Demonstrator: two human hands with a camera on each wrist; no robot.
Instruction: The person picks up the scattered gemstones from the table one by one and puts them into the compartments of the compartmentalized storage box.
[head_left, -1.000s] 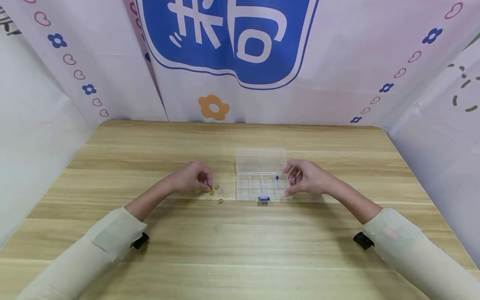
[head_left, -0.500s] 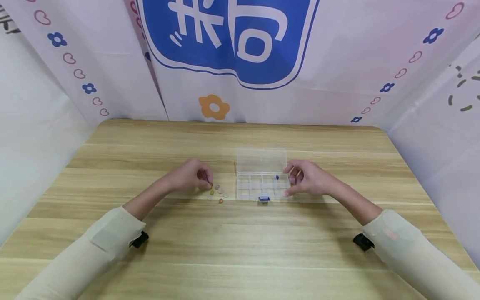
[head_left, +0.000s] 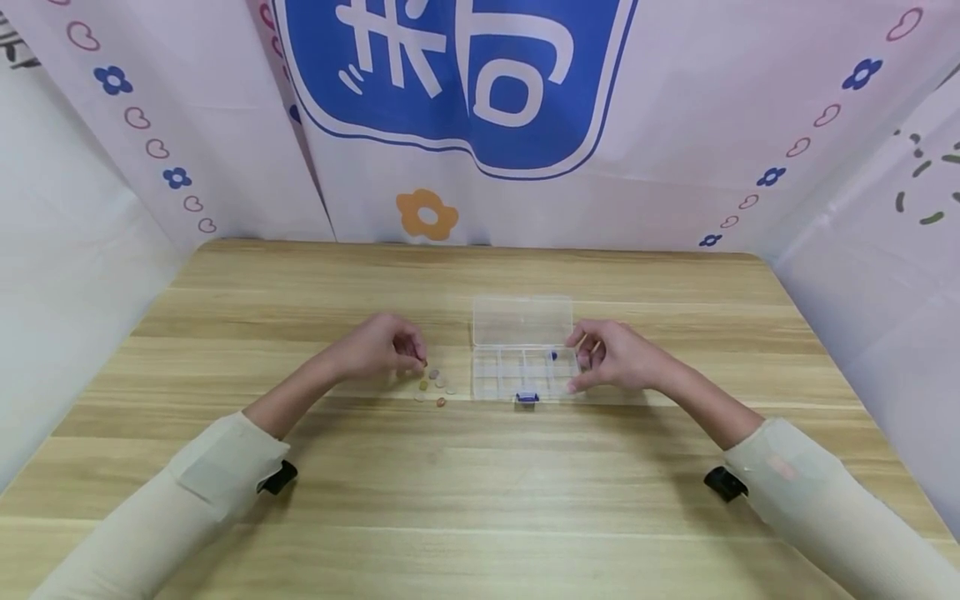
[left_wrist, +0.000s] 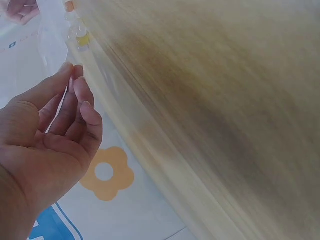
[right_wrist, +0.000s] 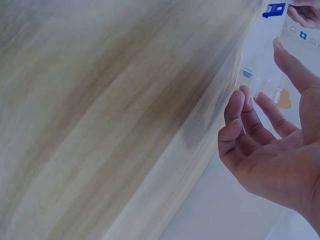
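Okay — right hand (head_left: 621, 356) grips the clear box (head_left: 487, 368) by its right end, thumb in front, fingers behind, likely steadying it on the counter (head_left: 480, 483). Left hand (head_left: 381, 348), knuckles up, fingers angled down, pinches a brownish bead (head_left: 424, 362) — probably because it's tiny — just beside the loose beads (head_left: 423, 386).

Wd-grain table (head_left: 480, 475), wht backdrop (head_left: 637, 200) behind it, blue logo (head_left: 525, 148) above orng flwr (head_left: 409, 208)

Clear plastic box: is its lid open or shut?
Open: the lid lies back behind the box, away from the blue latch on the front edge.
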